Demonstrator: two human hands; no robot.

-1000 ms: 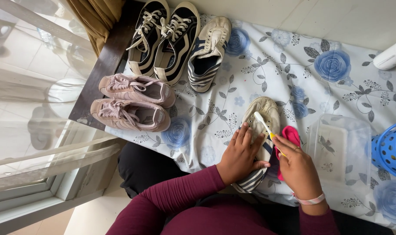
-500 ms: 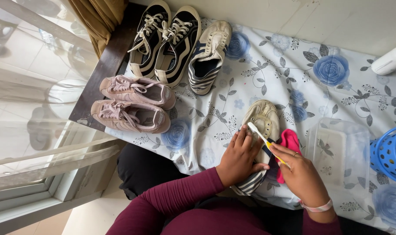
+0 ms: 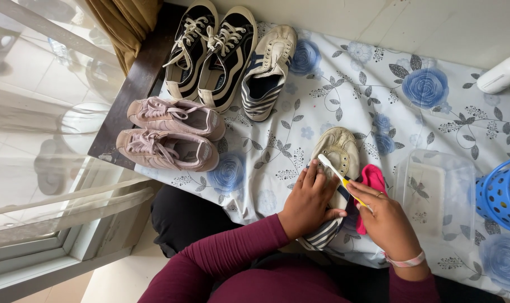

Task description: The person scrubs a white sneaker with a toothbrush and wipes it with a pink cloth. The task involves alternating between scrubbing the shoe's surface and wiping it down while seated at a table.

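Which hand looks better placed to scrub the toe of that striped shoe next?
The right hand, probably. It already grips the toothbrush, whose bristle end sits over the striped shoe. The left hand lies flat on the shoe's side, steadying it, and holds no tool.

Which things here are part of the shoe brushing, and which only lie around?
In use: left hand on the striped shoe; right hand holding the toothbrush.

Lying about: pink cloth, pink sneakers, black sneakers, clear container, blue basket.
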